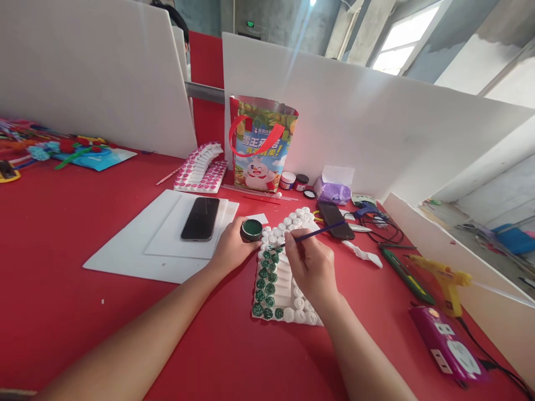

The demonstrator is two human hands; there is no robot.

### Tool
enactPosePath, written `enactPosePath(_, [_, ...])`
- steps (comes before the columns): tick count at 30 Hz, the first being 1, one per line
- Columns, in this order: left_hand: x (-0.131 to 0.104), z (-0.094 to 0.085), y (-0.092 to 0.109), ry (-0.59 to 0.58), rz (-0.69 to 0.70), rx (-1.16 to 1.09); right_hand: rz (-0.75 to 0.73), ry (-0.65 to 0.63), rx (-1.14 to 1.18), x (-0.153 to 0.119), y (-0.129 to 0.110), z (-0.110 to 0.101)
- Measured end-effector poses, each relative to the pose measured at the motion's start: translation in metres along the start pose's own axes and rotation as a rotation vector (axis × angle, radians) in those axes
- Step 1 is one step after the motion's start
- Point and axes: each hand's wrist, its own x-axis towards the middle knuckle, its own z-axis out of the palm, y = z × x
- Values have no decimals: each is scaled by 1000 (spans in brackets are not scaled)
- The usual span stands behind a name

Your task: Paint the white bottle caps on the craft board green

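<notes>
My left hand [232, 245] is closed around a small open jar of dark green paint [252, 229], held just beside the left edge of a white craft piece [288, 316]. Rows of round white rosettes border that piece, and those down its left side are painted green. In my right hand [311, 264] is a thin dark blue paintbrush [321, 230], pinched between thumb and fingers. Its tip is at the rosettes near the top of the green rows; whether it touches them is hard to tell. My right hand hides part of the craft piece's right side.
Behind stand a pink-and-white rosette piece [200, 170], a printed bag [263, 147] and paint jars [287, 180]. A phone [200, 219] lies on white boards [137, 239] at left. Rightward are another phone [335, 220], a green cutter [406, 274], a yellow glue gun [445, 278] and a purple power strip [447, 342].
</notes>
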Motion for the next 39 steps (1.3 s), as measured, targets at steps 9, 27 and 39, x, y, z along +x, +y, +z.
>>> enactPosePath(9, [0, 0, -1, 4, 17, -6, -12, -6, -22, 1, -2, 1])
enactPosePath(27, [-1, 1, -1, 4, 18, -20, 72, -7, 54, -1, -3, 1])
enactPosePath(39, [0, 0, -2, -10, 23, -25, 155, -55, 151, -2, -2, 3])
